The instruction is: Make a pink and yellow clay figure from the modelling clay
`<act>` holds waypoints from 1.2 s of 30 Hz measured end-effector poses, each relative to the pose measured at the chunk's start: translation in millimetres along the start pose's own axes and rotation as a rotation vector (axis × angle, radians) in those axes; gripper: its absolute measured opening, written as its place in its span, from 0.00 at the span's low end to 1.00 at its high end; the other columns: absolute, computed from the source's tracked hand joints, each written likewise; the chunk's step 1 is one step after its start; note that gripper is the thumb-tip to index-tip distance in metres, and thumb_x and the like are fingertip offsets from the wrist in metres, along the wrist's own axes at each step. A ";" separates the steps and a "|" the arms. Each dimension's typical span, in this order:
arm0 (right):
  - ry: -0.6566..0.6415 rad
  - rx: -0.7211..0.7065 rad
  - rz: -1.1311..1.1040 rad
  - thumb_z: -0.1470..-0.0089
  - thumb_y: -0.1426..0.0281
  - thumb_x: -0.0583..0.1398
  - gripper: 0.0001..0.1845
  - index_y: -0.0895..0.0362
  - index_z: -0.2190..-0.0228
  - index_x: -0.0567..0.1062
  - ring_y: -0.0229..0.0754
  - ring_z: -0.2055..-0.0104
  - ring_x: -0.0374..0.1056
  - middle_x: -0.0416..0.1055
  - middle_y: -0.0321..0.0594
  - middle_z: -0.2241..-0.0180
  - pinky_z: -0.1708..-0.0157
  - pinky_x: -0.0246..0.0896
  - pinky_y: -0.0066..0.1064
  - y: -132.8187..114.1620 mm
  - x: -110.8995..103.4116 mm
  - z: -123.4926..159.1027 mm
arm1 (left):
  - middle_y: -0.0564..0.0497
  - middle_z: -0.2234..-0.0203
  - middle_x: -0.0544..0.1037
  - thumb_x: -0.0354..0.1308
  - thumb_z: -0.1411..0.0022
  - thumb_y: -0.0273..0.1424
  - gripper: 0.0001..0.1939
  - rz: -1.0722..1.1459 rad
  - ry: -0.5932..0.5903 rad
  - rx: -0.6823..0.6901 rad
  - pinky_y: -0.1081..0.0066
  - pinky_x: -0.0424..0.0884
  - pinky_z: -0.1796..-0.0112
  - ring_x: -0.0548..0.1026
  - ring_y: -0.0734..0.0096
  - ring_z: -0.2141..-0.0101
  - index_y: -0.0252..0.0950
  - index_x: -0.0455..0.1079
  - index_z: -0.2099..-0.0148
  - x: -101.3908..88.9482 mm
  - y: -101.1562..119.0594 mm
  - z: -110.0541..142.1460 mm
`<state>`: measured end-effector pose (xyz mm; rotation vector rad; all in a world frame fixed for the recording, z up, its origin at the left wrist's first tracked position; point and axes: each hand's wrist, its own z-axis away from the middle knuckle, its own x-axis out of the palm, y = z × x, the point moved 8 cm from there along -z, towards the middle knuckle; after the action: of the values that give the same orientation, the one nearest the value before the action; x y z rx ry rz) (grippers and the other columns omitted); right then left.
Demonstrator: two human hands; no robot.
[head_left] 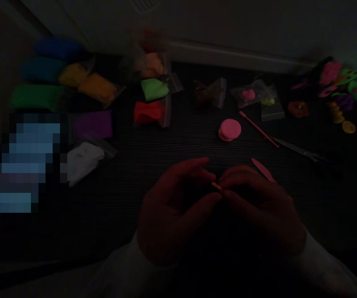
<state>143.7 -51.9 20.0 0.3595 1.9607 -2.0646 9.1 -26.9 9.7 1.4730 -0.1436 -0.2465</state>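
Note:
In dim light, my left hand (173,211) and my right hand (262,207) meet above the dark table. A small, thin orange piece that looks like modelling clay (216,186) shows between their fingertips. My right thumb and fingers pinch its right end. My left hand is curved around the other side, its index finger stretched out and its thumb apart from the fingers; a fingertip is close to the piece, and whether it touches is too dark to tell. Just beyond the hands stands a round pink-topped object (230,129). A pink flat-bladed tool (262,169) lies partly behind my right hand.
A thin pink tool (259,129) and scissors (302,150) lie to the right. Small bags hold red (149,112), green (155,89), purple (94,124) and white clay (83,161). Colourful shaped pieces (333,74) stand at far right; a blurred-out bright patch (26,161) is left.

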 end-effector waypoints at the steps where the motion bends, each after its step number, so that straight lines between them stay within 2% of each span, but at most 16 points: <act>1: 0.001 -0.008 0.008 0.52 0.72 0.60 0.03 0.55 0.70 0.73 0.30 0.63 0.66 0.69 0.34 0.67 0.63 0.60 0.19 -0.4 0.5 -0.1 | 0.57 0.67 0.75 0.61 0.52 0.24 0.22 0.005 0.004 -0.005 0.79 0.70 0.65 0.74 0.77 0.66 0.46 0.66 0.54 -0.1 0.3 -0.7; 6: 0.000 -0.043 0.032 0.52 0.72 0.59 0.04 0.55 0.70 0.72 0.31 0.63 0.66 0.69 0.34 0.67 0.63 0.61 0.21 -2.7 2.1 -1.1 | 0.59 0.71 0.76 0.61 0.52 0.22 0.18 0.089 -0.008 -0.068 0.82 0.70 0.66 0.74 0.80 0.69 0.45 0.68 0.58 2.5 -1.3 -2.9; 12: -0.006 -0.105 0.027 0.51 0.73 0.58 0.09 0.53 0.64 0.71 0.34 0.58 0.65 0.70 0.35 0.63 0.60 0.62 0.24 -9.5 -3.6 4.6 | 0.58 0.75 0.77 0.60 0.52 0.21 0.14 0.443 -0.047 -0.304 0.82 0.71 0.72 0.75 0.80 0.74 0.40 0.69 0.61 8.9 -18.2 -5.7; 17: -0.001 -0.227 0.075 0.55 0.76 0.61 0.16 0.51 0.62 0.70 0.38 0.57 0.67 0.71 0.36 0.60 0.60 0.65 0.29 -18.5 -3.5 9.1 | 0.57 0.76 0.77 0.60 0.53 0.20 0.14 0.632 -0.109 -0.350 0.80 0.71 0.73 0.75 0.80 0.75 0.40 0.70 0.62 15.7 -22.9 -8.0; 21: 0.008 -0.245 0.093 0.55 0.75 0.62 0.15 0.50 0.63 0.70 0.40 0.58 0.68 0.71 0.36 0.61 0.61 0.66 0.32 -19.0 -2.4 7.9 | 0.57 0.76 0.76 0.60 0.54 0.20 0.15 0.635 -0.118 -0.370 0.79 0.71 0.73 0.74 0.79 0.77 0.40 0.70 0.62 19.4 -25.2 -7.6; 25: 0.001 -0.254 0.097 0.56 0.75 0.62 0.14 0.51 0.64 0.70 0.38 0.60 0.68 0.72 0.36 0.63 0.63 0.67 0.29 -20.2 -2.3 7.1 | 0.56 0.75 0.76 0.60 0.53 0.22 0.14 0.605 -0.139 -0.372 0.78 0.71 0.73 0.74 0.78 0.76 0.40 0.70 0.62 21.3 -25.5 -5.7; 28: 0.012 -0.255 0.086 0.56 0.75 0.62 0.14 0.51 0.65 0.70 0.36 0.61 0.68 0.72 0.35 0.64 0.64 0.67 0.27 -20.7 -3.6 7.9 | 0.56 0.75 0.76 0.60 0.53 0.22 0.15 0.602 -0.156 -0.368 0.78 0.71 0.73 0.74 0.78 0.76 0.40 0.70 0.61 22.1 -25.3 -4.2; 36: 0.032 -0.233 0.100 0.55 0.74 0.62 0.12 0.51 0.66 0.71 0.39 0.62 0.69 0.72 0.36 0.64 0.65 0.68 0.30 -18.8 -5.4 8.7 | 0.58 0.74 0.76 0.61 0.54 0.19 0.18 0.607 -0.197 -0.340 0.81 0.71 0.72 0.75 0.79 0.74 0.42 0.70 0.61 22.9 -20.9 -2.8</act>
<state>142.0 -59.5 39.9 0.4322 2.1276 -1.7566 30.3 -31.7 -12.7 1.0086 -0.6629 0.0788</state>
